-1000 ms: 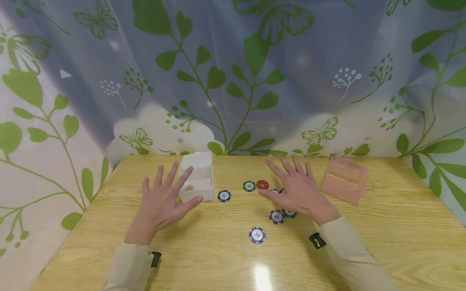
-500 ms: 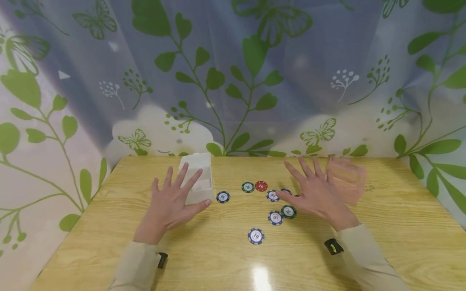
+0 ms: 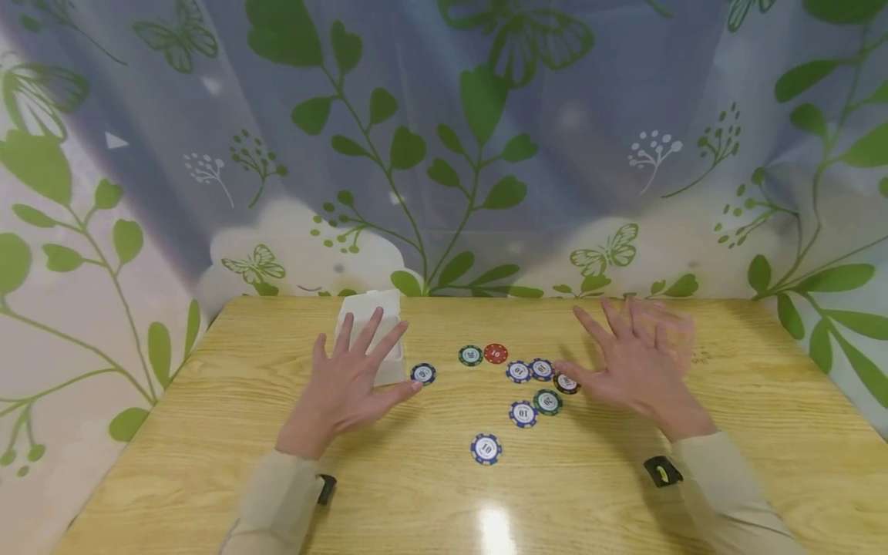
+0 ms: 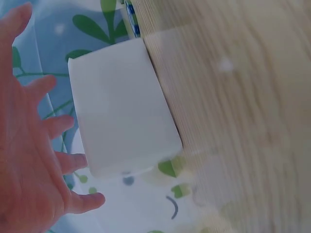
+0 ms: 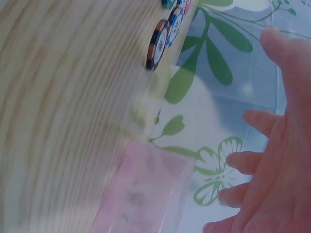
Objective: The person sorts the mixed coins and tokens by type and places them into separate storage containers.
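Observation:
My left hand (image 3: 347, 389) hovers with spread fingers over the white lidded box (image 3: 390, 371), hiding much of it; the left wrist view shows the box's plain outer wall (image 4: 121, 107) apart from the fingers. My right hand (image 3: 634, 374), also spread and holding nothing, is above the table near the pink see-through box (image 3: 683, 327), covering part of it. Beside the right thumb lies a black-edged poker chip (image 3: 567, 383). Between the hands lie several more chips: a red chip (image 3: 496, 354), a green chip (image 3: 470, 355), another green chip (image 3: 548, 401) and blue chips, one being the nearest blue chip (image 3: 486, 449).
All of this stands on a wooden table (image 3: 416, 493). A curtain (image 3: 444, 154) printed with leaves and butterflies hangs along the table's back edge. One blue chip (image 3: 422, 375) lies just right of the white box, by the left thumb.
Both hands have shifted to the right in the head view, fingers still spread. The black-edged chip and the blue chips near it, hidden before by the right hand, now show. The chips and boxes stay put.

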Action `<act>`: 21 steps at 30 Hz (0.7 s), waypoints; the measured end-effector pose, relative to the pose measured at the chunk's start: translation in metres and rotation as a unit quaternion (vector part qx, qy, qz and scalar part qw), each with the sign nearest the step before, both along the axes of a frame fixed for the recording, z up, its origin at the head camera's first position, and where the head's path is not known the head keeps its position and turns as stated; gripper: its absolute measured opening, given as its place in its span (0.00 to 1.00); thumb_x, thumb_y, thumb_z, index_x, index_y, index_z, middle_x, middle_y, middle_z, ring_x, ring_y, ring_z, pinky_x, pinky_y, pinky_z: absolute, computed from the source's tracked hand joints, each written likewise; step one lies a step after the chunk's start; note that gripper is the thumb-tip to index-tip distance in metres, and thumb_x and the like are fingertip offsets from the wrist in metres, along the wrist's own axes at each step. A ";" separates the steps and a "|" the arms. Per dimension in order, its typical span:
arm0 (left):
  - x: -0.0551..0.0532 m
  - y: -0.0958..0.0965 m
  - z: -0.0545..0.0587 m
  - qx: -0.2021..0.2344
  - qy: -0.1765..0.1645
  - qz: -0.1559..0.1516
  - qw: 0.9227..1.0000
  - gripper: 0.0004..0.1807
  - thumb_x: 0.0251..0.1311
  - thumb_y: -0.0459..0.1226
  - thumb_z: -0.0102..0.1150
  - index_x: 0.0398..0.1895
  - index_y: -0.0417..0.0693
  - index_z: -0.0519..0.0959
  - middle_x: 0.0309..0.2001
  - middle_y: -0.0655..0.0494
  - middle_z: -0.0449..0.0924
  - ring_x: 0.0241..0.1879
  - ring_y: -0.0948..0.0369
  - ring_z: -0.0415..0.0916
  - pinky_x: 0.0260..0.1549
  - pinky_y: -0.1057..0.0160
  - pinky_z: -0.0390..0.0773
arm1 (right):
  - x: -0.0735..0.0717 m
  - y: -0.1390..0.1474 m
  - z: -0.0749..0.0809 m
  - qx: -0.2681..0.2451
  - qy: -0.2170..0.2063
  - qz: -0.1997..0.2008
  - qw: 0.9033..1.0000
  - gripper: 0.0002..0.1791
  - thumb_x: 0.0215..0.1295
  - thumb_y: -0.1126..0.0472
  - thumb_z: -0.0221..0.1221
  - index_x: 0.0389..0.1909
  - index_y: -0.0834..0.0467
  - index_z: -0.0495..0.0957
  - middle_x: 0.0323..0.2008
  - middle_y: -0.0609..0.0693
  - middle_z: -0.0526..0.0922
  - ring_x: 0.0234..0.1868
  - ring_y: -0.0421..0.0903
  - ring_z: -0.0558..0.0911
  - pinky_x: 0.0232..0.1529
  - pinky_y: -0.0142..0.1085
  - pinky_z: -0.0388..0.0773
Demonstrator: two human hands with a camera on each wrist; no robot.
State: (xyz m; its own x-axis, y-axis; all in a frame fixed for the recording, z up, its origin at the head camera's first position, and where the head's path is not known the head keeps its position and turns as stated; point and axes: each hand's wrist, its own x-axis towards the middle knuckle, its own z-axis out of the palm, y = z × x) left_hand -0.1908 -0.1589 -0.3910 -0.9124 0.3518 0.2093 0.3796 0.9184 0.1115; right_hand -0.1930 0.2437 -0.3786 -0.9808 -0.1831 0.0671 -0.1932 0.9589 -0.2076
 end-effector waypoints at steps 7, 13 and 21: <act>-0.001 0.012 0.003 0.011 -0.017 -0.014 1.000 0.48 0.61 0.74 0.46 0.82 0.74 0.50 0.84 0.55 0.42 0.81 0.36 0.41 0.68 0.22 0.48 | 0.003 0.014 0.000 0.014 0.018 -0.002 1.000 0.52 0.67 0.22 0.46 0.83 0.45 0.47 0.82 0.66 0.42 0.81 0.71 0.40 0.67 0.80 0.37; -0.003 0.029 0.004 0.021 -0.021 -0.032 0.999 0.48 0.61 0.75 0.44 0.82 0.76 0.48 0.84 0.54 0.43 0.82 0.37 0.40 0.69 0.22 0.46 | 0.006 0.029 0.000 0.003 0.026 -0.007 1.000 0.51 0.68 0.24 0.48 0.83 0.48 0.48 0.82 0.64 0.42 0.81 0.72 0.41 0.67 0.79 0.38; -0.006 0.056 0.006 0.035 -0.022 -0.069 0.997 0.47 0.60 0.75 0.44 0.82 0.76 0.51 0.84 0.54 0.45 0.82 0.37 0.38 0.69 0.22 0.46 | 0.009 0.047 -0.003 -0.013 0.036 -0.018 0.999 0.50 0.69 0.27 0.50 0.83 0.46 0.45 0.82 0.62 0.45 0.77 0.79 0.45 0.62 0.83 0.44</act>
State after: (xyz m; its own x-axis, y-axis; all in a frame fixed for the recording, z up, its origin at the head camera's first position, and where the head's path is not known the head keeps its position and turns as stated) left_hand -0.1965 -0.1025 -0.3847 -0.8653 0.4603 0.1985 0.4950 0.8472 0.1928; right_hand -0.1838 0.2910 -0.3816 -0.9792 -0.1451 0.1419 -0.1742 0.9598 -0.2202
